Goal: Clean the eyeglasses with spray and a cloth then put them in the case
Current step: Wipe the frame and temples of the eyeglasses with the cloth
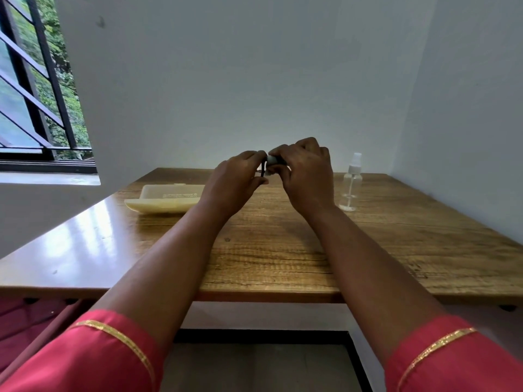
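Both hands are raised together above the far middle of the wooden table (283, 244). My left hand (232, 182) pinches the dark-framed eyeglasses (263, 170), of which only a thin piece of frame shows between the hands. My right hand (304, 171) grips a grey cloth (273, 159) pressed against the glasses. Most of the glasses and cloth is hidden behind my fingers. The cream eyeglass case (164, 200) lies open on the table to the left. A clear spray bottle (351, 183) stands upright to the right of my right hand.
White walls close in the table at the back and on the right. A barred window (34, 89) is at the upper left. Bare wood stretches between the hands and the table's near edge.
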